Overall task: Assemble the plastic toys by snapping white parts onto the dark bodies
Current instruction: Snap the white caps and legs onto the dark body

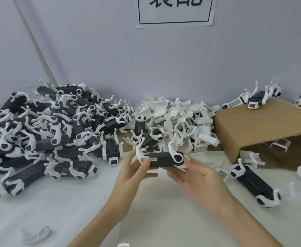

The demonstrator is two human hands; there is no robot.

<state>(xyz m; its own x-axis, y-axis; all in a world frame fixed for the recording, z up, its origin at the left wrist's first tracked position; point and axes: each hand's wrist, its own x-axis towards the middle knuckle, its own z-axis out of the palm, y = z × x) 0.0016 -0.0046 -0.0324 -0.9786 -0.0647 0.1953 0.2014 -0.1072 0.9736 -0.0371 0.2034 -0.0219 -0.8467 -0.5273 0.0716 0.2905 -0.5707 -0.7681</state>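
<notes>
Held above the tabletop (164,211), at centre: a dark body (161,160), a smooth rounded block of matte black plastic with a small pale label on its side. Long axis roughly level, running left to right between the two hands. White legs (140,152) already clipped at both ends, thin, curved and glossy; a rounded white hip cap with a black oval at the right end.

Left hand (135,168) at the left end, thumb pressed on the near face, fingers curled behind and round the body. Right hand (197,175) cupped under the right end, fingers bent beneath and gripping from below. Both equally close, each with one end.

Probably a leg being seated or checked; any further white part to be pressed in across the long axis, with the opposite hand bracing.

Just behind, touching nothing held: a heap of loose white parts (180,118), flat ribbed shells and clips, hard-edged, piled against the wall. Well to the left, a large tangled pile of toys (42,129), black blocks bristling with white legs. To the right, a tipped cardboard box (263,125), matte brown, with a toy on top and another toy (253,184) lying on the tabletop beside it. Near the left front edge, a stray white piece (39,235), blurred.
</notes>
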